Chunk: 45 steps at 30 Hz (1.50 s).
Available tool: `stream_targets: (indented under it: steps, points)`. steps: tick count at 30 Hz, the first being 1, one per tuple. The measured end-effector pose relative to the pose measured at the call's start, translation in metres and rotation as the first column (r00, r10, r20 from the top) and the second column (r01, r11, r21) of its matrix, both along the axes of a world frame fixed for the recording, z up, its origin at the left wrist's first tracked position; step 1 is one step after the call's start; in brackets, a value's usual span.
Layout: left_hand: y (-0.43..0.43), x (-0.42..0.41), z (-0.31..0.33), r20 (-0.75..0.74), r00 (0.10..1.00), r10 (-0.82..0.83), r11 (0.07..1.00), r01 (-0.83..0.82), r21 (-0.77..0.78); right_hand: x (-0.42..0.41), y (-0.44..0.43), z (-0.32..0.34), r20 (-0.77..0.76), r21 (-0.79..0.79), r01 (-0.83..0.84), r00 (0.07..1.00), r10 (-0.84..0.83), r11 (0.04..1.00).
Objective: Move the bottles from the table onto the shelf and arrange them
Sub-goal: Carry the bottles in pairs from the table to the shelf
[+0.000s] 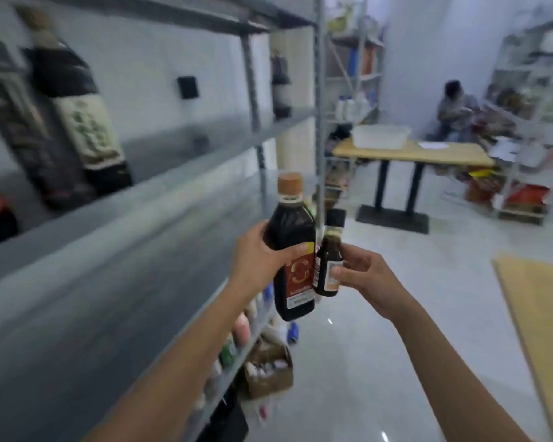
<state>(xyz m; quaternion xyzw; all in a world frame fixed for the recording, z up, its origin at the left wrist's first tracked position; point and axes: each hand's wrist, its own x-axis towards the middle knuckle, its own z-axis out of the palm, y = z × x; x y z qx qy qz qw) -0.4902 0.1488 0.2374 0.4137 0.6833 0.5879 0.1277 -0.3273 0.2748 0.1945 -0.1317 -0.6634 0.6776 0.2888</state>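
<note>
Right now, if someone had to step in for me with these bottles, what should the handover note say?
Left hand: grip closed around the large dark bottle with the tan cap, held upright in the air beside the shelf.
Right hand: grip closed on the small dark bottle with the black cap, right next to the large one.
Shelf: two tall dark bottles already stand at the left on the upper level; the view is blurred, so the labels are unreadable.
Done: both carried bottles are off the table.
Left: set both on the shelf and line them up with the others.
</note>
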Motion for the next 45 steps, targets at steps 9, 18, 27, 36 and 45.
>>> stream_targets:
  steps: [9, 18, 27, 36, 45]
  points:
    - [0.06, -0.089, 0.1, -0.244, 0.869, 0.431, 0.89, -0.366, 0.271, -0.158, 0.104, 0.109, -0.177, 0.22, -0.19, 0.957, 0.23, 0.957]
    - [0.141, -0.175, 0.17, -0.264, 0.556, 0.788, 0.611, -0.658, 0.44, -0.313, 0.189, 0.188, -0.195, 0.41, -0.395, 0.842, 0.502, 0.822]
    - [0.189, -0.226, 0.176, -0.187, 0.491, 0.851, 0.523, -0.765, 0.376, -0.401, 0.226, 0.18, -0.109, 0.4, -0.484, 0.818, 0.565, 0.778]
    - [0.179, -0.214, 0.146, -0.286, 0.579, 0.764, 0.625, -0.775, 0.1, -0.408, 0.239, 0.163, -0.029, 0.399, -0.581, 0.765, 0.643, 0.709]
    - [0.183, -0.222, 0.122, -0.201, 0.582, 0.788, 0.574, -0.812, -0.102, -0.416, 0.249, 0.155, 0.002, 0.452, -0.612, 0.729, 0.685, 0.65]
